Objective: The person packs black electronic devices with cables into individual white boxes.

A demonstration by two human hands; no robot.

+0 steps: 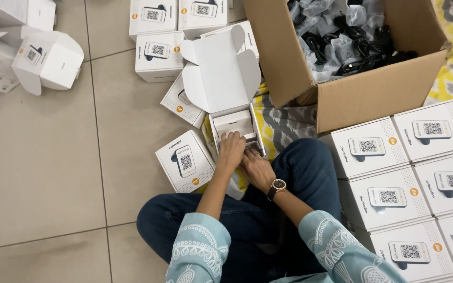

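An open white carton (233,123) stands on the floor in front of my crossed legs, its lid and flaps (221,68) folded up and back. A white insert fills its inside. My left hand (230,150) lies over the carton's near rim with the fingers curled into it. My right hand (258,169), a watch on its wrist, presses against the carton's near right corner, partly tucked beneath the left hand. Its fingertips are hidden.
A big cardboard box (384,89) of bagged black cables (342,42) stands behind the carton. Several closed white cartons (431,178) are packed in rows at my right. More lie at the left (184,160) and beyond (158,55). Opened cartons (43,57) sit far left.
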